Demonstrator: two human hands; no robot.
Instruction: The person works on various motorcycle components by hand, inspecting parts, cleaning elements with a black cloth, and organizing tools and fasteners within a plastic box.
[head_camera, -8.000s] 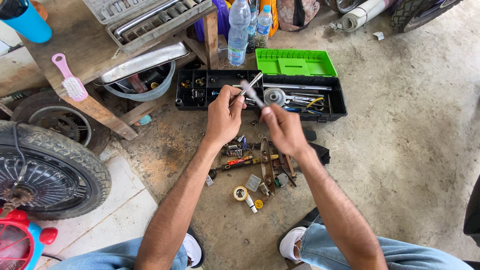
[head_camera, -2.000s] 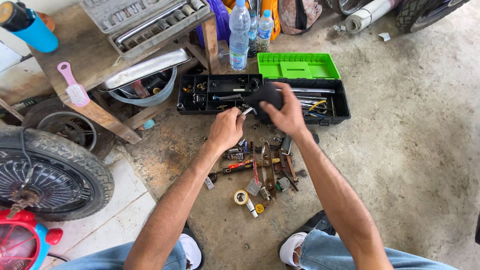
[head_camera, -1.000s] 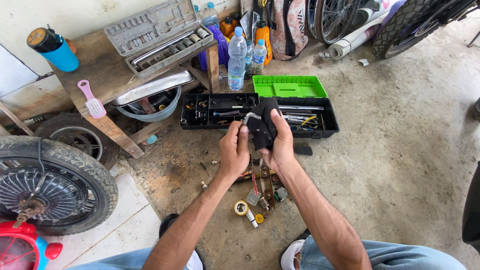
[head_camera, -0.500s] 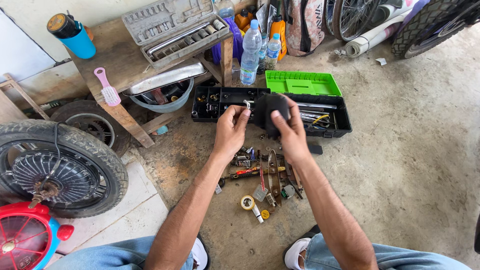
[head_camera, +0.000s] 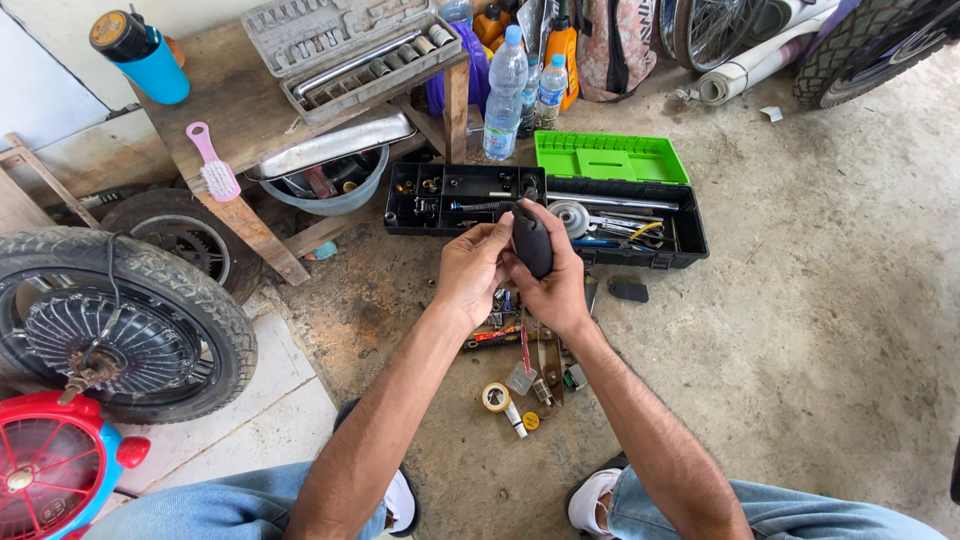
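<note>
**Two hands around a small black part above an open toolbox**

Seen from above, a person sits low over a stained concrete floor, both bare forearms reaching forward. The right hand is wrapped around a small dark rounded part, holding it upright with fingers curled behind it. The left hand meets it from the other side, fingertips pinched against the top left edge of the part (whether it grips something tiny there cannot be told). The two hands touch each other.

The part is held in the air just in front of an open black toolbox, whose bright green lid tray lies open behind it. The box holds loose tools and a round metal disc.

On the floor directly under the hands lies a scatter of small tools and bits, with a roll of tape nearest the person.

To the left are a motorcycle wheel with tyre and a red fan. Behind, a wooden bench carries a grey socket set case, a pink brush and a blue cup. Plastic water bottles stand beside the bench.
</note>
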